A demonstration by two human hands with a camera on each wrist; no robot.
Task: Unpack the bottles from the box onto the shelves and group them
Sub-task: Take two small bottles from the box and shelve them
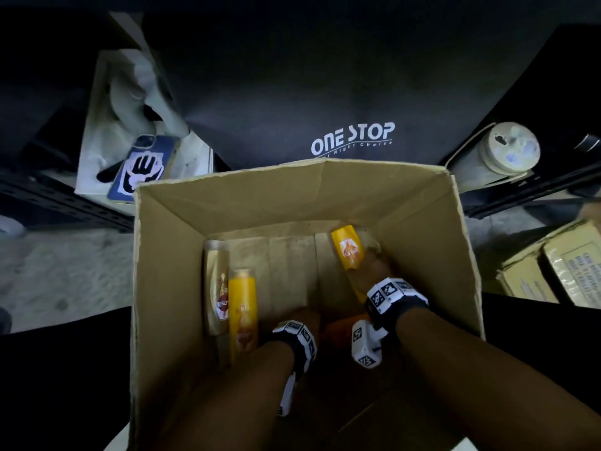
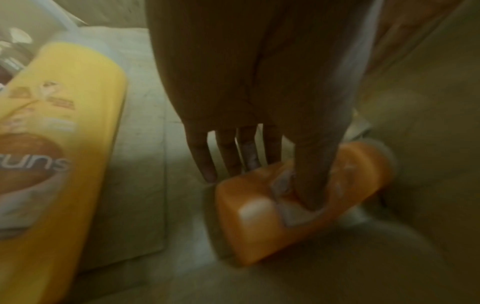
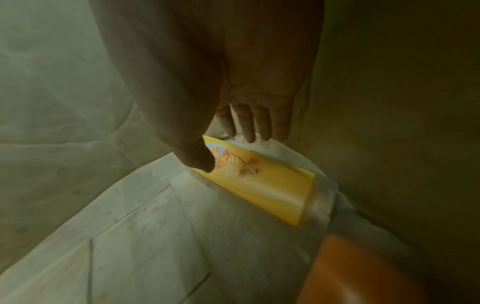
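An open cardboard box (image 1: 227, 177) holds several shampoo bottles. A gold bottle (image 1: 216, 288) and a yellow bottle (image 1: 243, 310) lie side by side along its left wall. My left hand (image 2: 265, 185) is deep in the box on an orange bottle (image 2: 259, 222) that lies on the floor of the box; the thumb presses its face and the fingers (image 2: 207, 164) reach its far edge. My right hand (image 3: 228, 152) hovers over another yellow bottle (image 3: 272, 191) leaning in the right corner, thumb on its near edge, fingers relaxed past its far edge. In the head view that bottle (image 1: 348, 252) sticks out above my right hand (image 1: 374, 275).
A black bag (image 1: 351, 138) printed ONE STOP sits behind the box. A phone (image 1: 143, 167) lies on white packaging at the left. A white cylinder (image 1: 507, 151) stands at the right, and taped cartons (image 1: 553, 268) lie on the floor at far right.
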